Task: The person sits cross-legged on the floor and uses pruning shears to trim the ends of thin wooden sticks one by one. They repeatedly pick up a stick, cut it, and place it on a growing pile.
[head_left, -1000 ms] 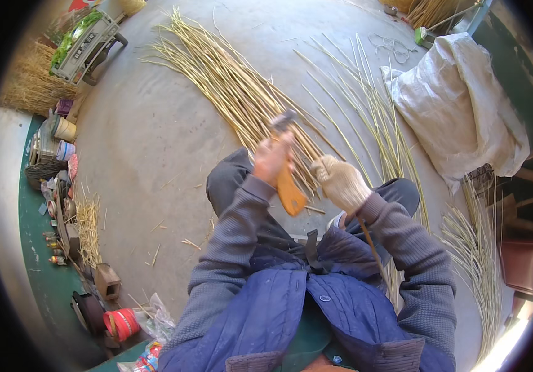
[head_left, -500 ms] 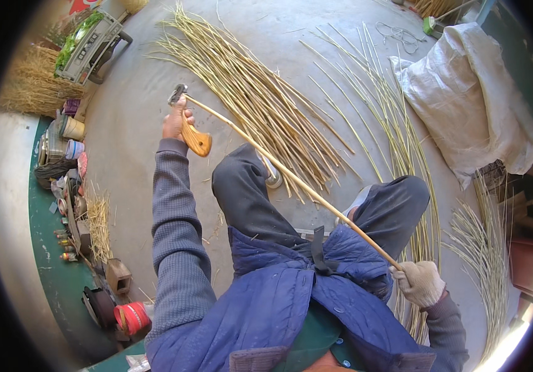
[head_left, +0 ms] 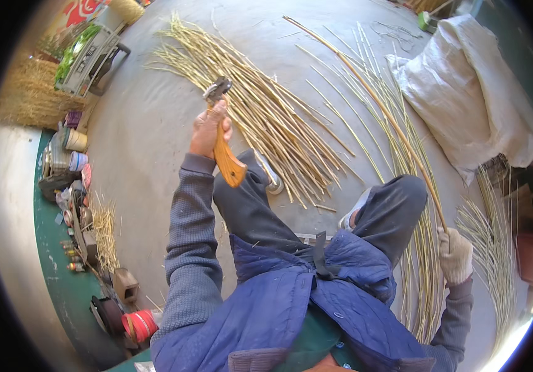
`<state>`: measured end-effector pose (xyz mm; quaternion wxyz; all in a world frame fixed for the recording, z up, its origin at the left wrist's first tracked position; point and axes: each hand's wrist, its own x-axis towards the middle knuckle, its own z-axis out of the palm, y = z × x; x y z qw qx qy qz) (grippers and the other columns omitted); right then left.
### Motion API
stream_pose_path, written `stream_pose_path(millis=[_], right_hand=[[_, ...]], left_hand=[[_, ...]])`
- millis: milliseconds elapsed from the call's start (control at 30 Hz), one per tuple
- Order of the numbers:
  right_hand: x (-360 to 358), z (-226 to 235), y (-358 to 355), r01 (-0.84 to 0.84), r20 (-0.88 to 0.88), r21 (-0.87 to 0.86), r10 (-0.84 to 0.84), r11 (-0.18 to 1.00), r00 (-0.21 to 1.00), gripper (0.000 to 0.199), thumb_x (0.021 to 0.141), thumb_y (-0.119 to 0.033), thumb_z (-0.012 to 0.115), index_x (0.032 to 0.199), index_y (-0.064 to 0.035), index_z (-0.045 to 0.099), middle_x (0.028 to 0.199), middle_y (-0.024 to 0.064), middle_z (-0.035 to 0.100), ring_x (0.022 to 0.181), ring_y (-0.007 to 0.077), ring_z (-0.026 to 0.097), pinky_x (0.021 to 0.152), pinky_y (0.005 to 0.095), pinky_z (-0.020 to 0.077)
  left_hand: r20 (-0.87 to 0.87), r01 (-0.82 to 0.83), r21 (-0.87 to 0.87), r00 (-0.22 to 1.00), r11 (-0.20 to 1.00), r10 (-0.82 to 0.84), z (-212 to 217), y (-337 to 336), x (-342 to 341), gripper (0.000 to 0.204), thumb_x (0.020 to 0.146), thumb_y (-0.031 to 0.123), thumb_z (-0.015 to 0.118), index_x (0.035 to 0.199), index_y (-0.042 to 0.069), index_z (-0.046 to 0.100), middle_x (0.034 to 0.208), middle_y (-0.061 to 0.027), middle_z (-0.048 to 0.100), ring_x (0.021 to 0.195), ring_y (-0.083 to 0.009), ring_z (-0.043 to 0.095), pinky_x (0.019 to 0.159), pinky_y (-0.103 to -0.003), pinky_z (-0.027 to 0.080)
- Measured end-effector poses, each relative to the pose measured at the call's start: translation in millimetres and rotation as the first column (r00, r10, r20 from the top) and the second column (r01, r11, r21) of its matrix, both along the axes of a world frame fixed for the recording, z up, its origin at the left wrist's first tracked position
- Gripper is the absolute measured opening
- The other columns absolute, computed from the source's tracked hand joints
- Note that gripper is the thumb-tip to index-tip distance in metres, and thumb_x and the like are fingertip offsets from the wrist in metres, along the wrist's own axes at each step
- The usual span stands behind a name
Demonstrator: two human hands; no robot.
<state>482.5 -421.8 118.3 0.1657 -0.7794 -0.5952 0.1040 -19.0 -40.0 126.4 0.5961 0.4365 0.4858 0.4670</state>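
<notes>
My bare left hand [head_left: 207, 130] is closed around a hand pruner [head_left: 228, 158] with a curved wooden handle and a metal head. It hangs above the left edge of a thick bundle of sticks [head_left: 266, 118] on the floor. In a pale knitted glove, my right hand [head_left: 455, 257] grips the near end of a long thin brown stick [head_left: 396, 121]. This stick slants away over a looser spread of green rods [head_left: 415, 204], its far tip apart from the pruner. A short cut piece [head_left: 326, 208] lies by the thick bundle's near end.
A big white woven sack [head_left: 471, 99] lies at the right, with more thin rods [head_left: 489, 242] nearer me. On the left stand a small cart [head_left: 89, 56] with greens, a box [head_left: 125, 284], a red spool [head_left: 139, 325] and assorted tins along the wall.
The stick has left the pruner and swung from across my lap to the right. My left hand has moved right and nearer with the pruner. A short piece now shows on the floor.
</notes>
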Motion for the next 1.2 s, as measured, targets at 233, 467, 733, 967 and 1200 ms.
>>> stream_pose_path(millis=[233, 467, 733, 967, 1200], right_hand=[[33, -65, -25, 0.034, 0.031, -0.073, -0.032, 0.997, 0.999, 0.018, 0.107, -0.022, 0.059, 0.111, -0.0108, 0.071, 0.082, 0.014, 0.068, 0.071, 0.0312, 0.068, 0.062, 0.0417, 0.0537], [47, -166, -72, 0.228, -0.502, -0.012, -0.203, 0.974, 0.84, 0.016, 0.107, -0.02, 0.055, 0.102, -0.0069, 0.063, 0.084, 0.0096, 0.072, 0.079, 0.0236, 0.075, 0.064, 0.0349, 0.0588], [40, -184, -114, 0.232, 0.122, -0.295, -0.205, 0.927, 0.971, 0.022, 0.105, -0.03, 0.057, 0.1, -0.0099, 0.064, 0.07, 0.0124, 0.07, 0.071, 0.0331, 0.075, 0.062, 0.0475, 0.0577], [57, -212, -196, 0.375, 0.195, -0.522, -0.32, 0.766, 0.927, 0.018, 0.102, -0.02, 0.058, 0.111, -0.0068, 0.068, 0.093, 0.0149, 0.077, 0.092, 0.0328, 0.077, 0.075, 0.0463, 0.0605], [79, -220, -221, 0.769, 0.536, -0.377, -0.555, 0.517, 0.636, 0.019, 0.098, -0.012, 0.062, 0.114, -0.0054, 0.069, 0.097, 0.0136, 0.078, 0.097, 0.0305, 0.078, 0.076, 0.0455, 0.0614]], left_hand=[[-0.154, 0.27, -0.058, 0.949, 0.961, -0.276, -45, -35, 89, 0.025, 0.105, 0.032, 0.07, 0.108, 0.008, 0.062, 0.071, 0.0009, 0.055, 0.052, -0.0088, 0.051, 0.046, -0.024, 0.044], [-0.29, 0.362, -0.289, 0.849, 0.886, -0.442, -128, -48, 114, 0.023, 0.105, 0.032, 0.069, 0.108, 0.011, 0.063, 0.069, 0.0008, 0.053, 0.05, -0.0099, 0.05, 0.044, -0.025, 0.042], [-0.3, 0.44, -0.314, 0.795, 0.841, -0.528, -143, -44, 137, 0.024, 0.107, 0.034, 0.066, 0.114, 0.011, 0.062, 0.068, 0.001, 0.052, 0.049, -0.0099, 0.051, 0.043, -0.023, 0.039], [-0.314, 0.46, -0.37, 0.756, 0.807, -0.575, -160, -41, 135, 0.027, 0.108, 0.034, 0.066, 0.119, 0.01, 0.063, 0.069, 0.0004, 0.051, 0.051, -0.0098, 0.049, 0.047, -0.022, 0.039], [-0.31, 0.536, -0.354, 0.706, 0.767, -0.636, -168, -49, 118, 0.024, 0.108, 0.032, 0.065, 0.113, 0.008, 0.062, 0.068, -0.0011, 0.052, 0.05, -0.0112, 0.05, 0.045, -0.024, 0.041]])
